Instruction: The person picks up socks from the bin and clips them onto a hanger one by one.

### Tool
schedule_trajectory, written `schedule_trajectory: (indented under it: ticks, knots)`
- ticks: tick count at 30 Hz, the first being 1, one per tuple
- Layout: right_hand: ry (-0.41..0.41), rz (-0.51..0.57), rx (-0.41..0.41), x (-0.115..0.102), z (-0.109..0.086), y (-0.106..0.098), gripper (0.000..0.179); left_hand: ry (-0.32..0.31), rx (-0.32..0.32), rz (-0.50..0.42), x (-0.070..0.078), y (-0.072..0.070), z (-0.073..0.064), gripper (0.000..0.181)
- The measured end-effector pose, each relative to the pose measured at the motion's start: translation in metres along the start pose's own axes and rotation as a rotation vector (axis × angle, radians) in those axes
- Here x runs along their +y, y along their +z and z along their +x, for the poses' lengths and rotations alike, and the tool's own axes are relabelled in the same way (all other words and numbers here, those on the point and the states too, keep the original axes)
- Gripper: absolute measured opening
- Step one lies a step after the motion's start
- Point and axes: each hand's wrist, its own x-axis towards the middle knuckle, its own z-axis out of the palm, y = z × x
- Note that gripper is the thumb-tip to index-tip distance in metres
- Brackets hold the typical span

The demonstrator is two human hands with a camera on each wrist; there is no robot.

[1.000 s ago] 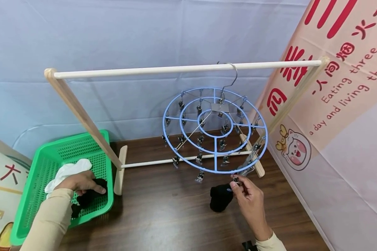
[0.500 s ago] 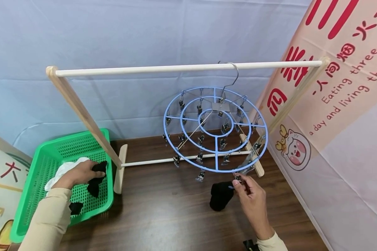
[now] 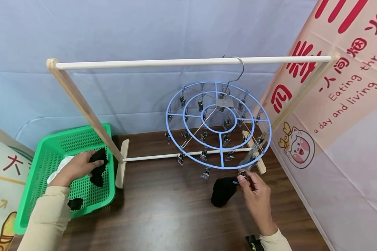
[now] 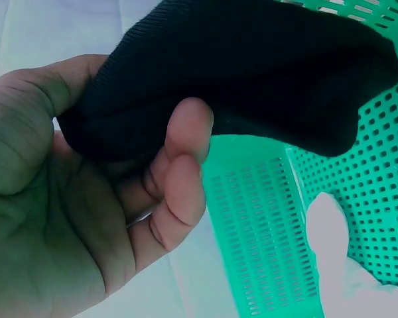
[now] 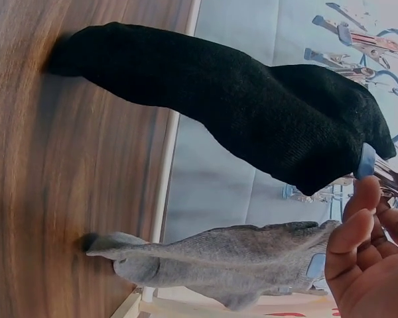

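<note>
In the green basket, my left hand grips a black sock between thumb and fingers. The left wrist view shows this black sock stretched out above the basket wall. My right hand pinches a metal clip at the front edge of the round blue clip hanger. From that clip hangs another black sock. Behind it a grey sock hangs from a neighbouring clip. A white sock and one more piece of black cloth lie in the basket.
The hanger hooks onto the white top bar of a wooden rack. Several clips dangle from its rings. A wooden post stands between basket and hanger, with its foot on the brown floor. A printed cloth borders the right.
My left hand has taken up the black sock and raised it off the basket's bottom. The right hand stays at the clip. The head view has shifted slightly.
</note>
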Motion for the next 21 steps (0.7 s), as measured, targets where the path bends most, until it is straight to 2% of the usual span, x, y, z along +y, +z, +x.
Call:
schedule_trajectory:
  ticks: [4,8,11,16,21]
  knots:
    - [0.001,-0.021,0.027,-0.003,0.003,0.0,0.017,0.017,0.041,0.003,-0.001,0.002,-0.008,0.078]
    - [0.027,-0.016,0.044,-0.024,0.009,-0.003,0.016,0.027,0.079,-0.012,0.002,0.004,-0.015,0.077]
    - [0.053,-0.004,0.042,-0.038,0.013,-0.007,0.015,0.039,0.11,-0.029,0.007,0.005,-0.019,0.068]
    - [0.071,0.017,0.048,-0.039,0.016,-0.01,0.015,0.052,0.148,-0.048,0.014,0.005,-0.028,0.062]
    - [0.071,0.005,0.069,-0.035,0.019,-0.011,0.015,0.083,0.185,-0.109,0.023,0.007,-0.038,0.057]
